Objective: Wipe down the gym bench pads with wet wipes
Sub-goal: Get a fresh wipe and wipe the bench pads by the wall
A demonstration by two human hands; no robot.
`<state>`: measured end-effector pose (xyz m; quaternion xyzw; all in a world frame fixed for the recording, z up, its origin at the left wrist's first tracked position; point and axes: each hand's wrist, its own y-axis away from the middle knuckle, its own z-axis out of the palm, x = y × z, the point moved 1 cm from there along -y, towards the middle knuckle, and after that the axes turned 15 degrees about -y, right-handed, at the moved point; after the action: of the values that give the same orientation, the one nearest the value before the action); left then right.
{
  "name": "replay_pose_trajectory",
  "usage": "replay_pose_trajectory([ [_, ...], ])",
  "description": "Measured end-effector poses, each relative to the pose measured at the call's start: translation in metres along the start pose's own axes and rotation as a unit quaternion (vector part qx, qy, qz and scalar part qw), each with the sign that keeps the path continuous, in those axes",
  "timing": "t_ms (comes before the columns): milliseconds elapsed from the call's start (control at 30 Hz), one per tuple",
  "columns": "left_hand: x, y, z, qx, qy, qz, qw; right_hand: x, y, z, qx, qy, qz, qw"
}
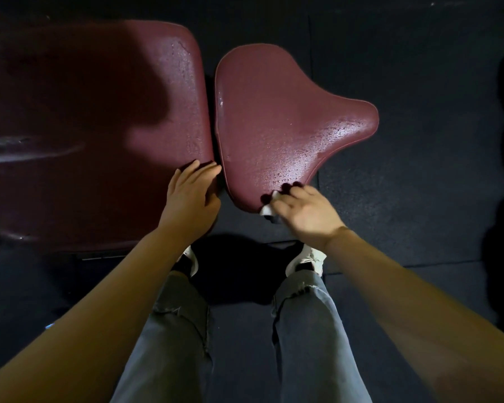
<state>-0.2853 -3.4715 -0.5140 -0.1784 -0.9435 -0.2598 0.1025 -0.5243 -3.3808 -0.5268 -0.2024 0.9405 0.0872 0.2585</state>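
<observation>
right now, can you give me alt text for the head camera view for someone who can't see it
Seen from above, a person's right hand presses a white wet wipe against the near edge of a maroon seat pad, while the left hand rests flat on the near corner of the larger back pad beside it. Both pads glisten wet over a dark floor.

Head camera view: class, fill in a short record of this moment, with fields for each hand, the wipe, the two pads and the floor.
left hand: left hand rests flat on the near corner of the long back pad
right hand: right hand presses the white wipe on the seat pad's near edge
seat pad: seat pad, maroon, glistening wet
gap: narrow, between the pads
floor: dark floor
</observation>
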Motion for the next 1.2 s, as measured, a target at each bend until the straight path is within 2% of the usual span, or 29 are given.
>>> replay_pose_trajectory([
  [133, 0.001, 0.000, -0.002, 0.000, 0.020, -0.005, 1.000, 0.018, 0.019, -0.015, 0.082, -0.022, 0.190, 0.978],
  [200, 0.001, 0.001, -0.005, -0.002, 0.034, -0.004, 0.999, 0.015, 0.014, -0.015, 0.110, -0.030, 0.208, 0.972],
  [300, -0.001, 0.001, -0.010, -0.010, 0.049, 0.000, 0.999, -0.003, -0.015, -0.003, 0.069, -0.048, 0.086, 0.993],
  [400, -0.005, 0.000, -0.016, -0.006, 0.048, 0.005, 0.999, -0.013, -0.055, 0.008, -0.022, -0.054, -0.058, 0.997],
  [500, -0.013, -0.001, -0.024, 0.003, 0.050, -0.006, 0.999, -0.013, -0.090, 0.011, -0.135, 0.019, -0.194, 0.972],
  [600, -0.019, -0.005, -0.031, 0.005, 0.062, -0.017, 0.998, -0.002, -0.129, -0.004, -0.155, 0.043, -0.266, 0.950],
  [700, -0.024, -0.008, -0.036, 0.012, 0.069, -0.015, 0.997, 0.022, -0.201, -0.032, -0.129, 0.040, -0.183, 0.974],
  [767, -0.025, -0.009, -0.037, 0.012, 0.073, -0.012, 0.997, 0.048, -0.253, -0.051, -0.070, 0.092, -0.057, 0.992],
  [833, -0.024, -0.010, -0.037, 0.008, 0.072, -0.010, 0.997, 0.069, -0.281, -0.065, -0.024, 0.111, 0.108, 0.988],
  [867, -0.023, -0.010, -0.037, 0.006, 0.069, -0.009, 0.998, 0.074, -0.283, -0.066, -0.009, 0.102, 0.162, 0.981],
  [900, -0.024, -0.010, -0.037, 0.003, 0.066, -0.008, 0.998, 0.072, -0.278, -0.063, 0.004, 0.096, 0.165, 0.982],
  [967, -0.024, -0.012, -0.039, -0.001, 0.063, -0.007, 0.998, 0.052, -0.243, -0.051, -0.002, 0.071, 0.057, 0.996],
  [1000, -0.024, -0.013, -0.039, -0.002, 0.064, -0.009, 0.998, 0.038, -0.215, -0.045, -0.054, 0.051, -0.014, 0.997],
  [1033, -0.024, -0.015, -0.040, -0.003, 0.066, -0.010, 0.998, 0.022, -0.183, -0.039, -0.143, 0.053, -0.083, 0.985],
  [1100, -0.023, -0.017, -0.041, -0.003, 0.068, -0.012, 0.998, 0.002, -0.120, -0.032, -0.354, 0.071, -0.184, 0.914],
  [1133, -0.022, -0.018, -0.041, -0.002, 0.067, -0.011, 0.998, 0.002, -0.103, -0.031, -0.404, 0.074, -0.216, 0.886],
  [1200, -0.020, -0.021, -0.041, 0.000, 0.063, -0.011, 0.998, 0.015, -0.112, -0.036, -0.358, 0.060, -0.265, 0.893],
])
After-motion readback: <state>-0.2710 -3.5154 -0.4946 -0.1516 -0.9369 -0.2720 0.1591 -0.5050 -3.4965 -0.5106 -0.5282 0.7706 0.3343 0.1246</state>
